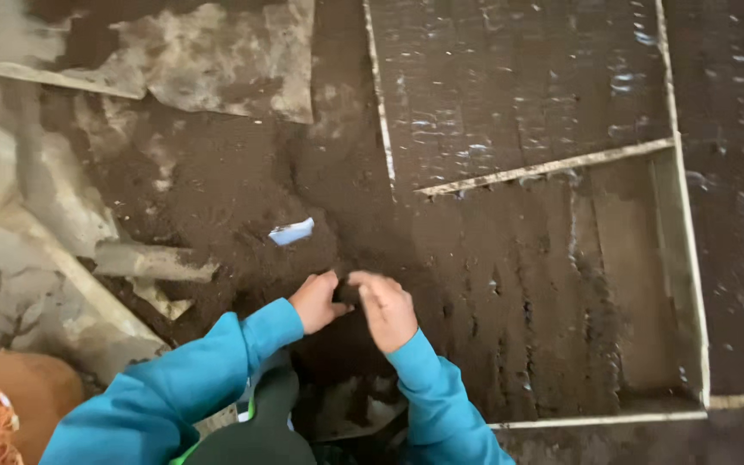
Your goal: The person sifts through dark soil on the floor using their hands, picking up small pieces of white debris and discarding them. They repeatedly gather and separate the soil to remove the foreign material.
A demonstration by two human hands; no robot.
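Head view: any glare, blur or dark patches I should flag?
Head view: soft overall, fine detail smeared; small specular glints on the wet dark soil bed upper right; the left hand and right hand are evenly lit, though whatever sits between them is too dark to tell; the white scrap reads bright against the soil; deep shadow below the teal sleeves; no strong cast shadows.

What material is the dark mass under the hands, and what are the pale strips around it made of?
The dark mass looks like wet soil or mud: dark brown, grainy, with finger grooves and wet glints. The strips seem to be thin wood, pale and straight-edged with a matt finish, though mud smears leave this uncertain. Both hands press a small clump of the same mass.
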